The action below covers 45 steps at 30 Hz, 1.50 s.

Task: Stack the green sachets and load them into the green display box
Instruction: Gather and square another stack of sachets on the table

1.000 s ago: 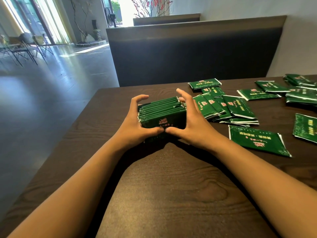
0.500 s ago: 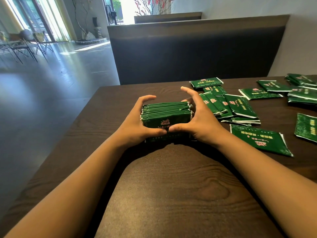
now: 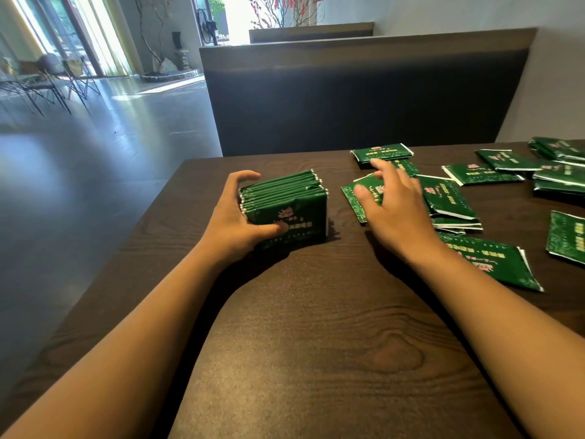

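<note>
A stack of green sachets (image 3: 291, 201) stands on edge on the dark wooden table (image 3: 316, 343). My left hand (image 3: 235, 220) grips its left end, thumb on the front face and fingers curled over the back. My right hand (image 3: 391, 204) hovers, blurred, with spread fingers over a loose pile of green sachets (image 3: 443, 198) to the right of the stack; it holds nothing. Whether it touches the pile is unclear. No green display box is in view.
More loose green sachets lie across the right side of the table: one near my right forearm (image 3: 493, 264), one at the right edge (image 3: 566, 236), several at the back right (image 3: 557, 172). A dark booth backrest (image 3: 364, 96) rises behind the table. The floor drops off left.
My right hand has let go of the stack and moved right over the loose pile. My left hand alone now holds the stack, which has shifted slightly left.
</note>
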Tool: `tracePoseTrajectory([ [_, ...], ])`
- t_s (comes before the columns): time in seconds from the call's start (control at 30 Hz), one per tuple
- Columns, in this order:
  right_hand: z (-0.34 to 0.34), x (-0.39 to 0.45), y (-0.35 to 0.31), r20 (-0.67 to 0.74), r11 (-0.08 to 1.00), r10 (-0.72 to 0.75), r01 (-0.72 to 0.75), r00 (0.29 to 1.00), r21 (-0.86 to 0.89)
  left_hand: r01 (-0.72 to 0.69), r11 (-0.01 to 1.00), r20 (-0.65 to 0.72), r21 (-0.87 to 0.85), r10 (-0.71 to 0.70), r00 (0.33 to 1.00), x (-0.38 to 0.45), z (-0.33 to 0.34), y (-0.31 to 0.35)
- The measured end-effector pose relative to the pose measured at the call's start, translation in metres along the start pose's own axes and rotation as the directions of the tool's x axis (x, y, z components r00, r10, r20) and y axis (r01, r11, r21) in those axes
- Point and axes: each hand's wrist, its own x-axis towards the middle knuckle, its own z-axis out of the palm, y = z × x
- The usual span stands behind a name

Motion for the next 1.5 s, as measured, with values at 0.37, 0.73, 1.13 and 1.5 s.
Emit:
tracePoseTrajectory([
  [0.37, 0.002, 0.002, 0.002, 0.091, 0.838, 0.097, -0.032, 0.991, -0.545, 0.021, 1.0, 0.006, 0.017, -0.021, 1.0, 0.002, 0.005, -0.005],
  [0.73, 0.002, 0.0, 0.001, 0.041, 0.997, -0.051, 0.054, 0.998, -0.06, 0.018, 1.0, 0.035, -0.008, -0.017, 0.999, 0.0, 0.007, -0.002],
  [1.13, -0.002, 0.0, 0.001, -0.19, 0.862, 0.225, -0.105, 0.956, 0.495, 0.008, 0.999, 0.0, 0.04, -0.008, 1.0, 0.001, 0.008, -0.007],
  [1.5, -0.008, 0.0, -0.011, -0.206, 0.652, 0.269, -0.021, 0.941, 0.758, 0.011, 0.999, 0.015, 0.044, -0.012, 1.0, 0.002, 0.008, -0.006],
])
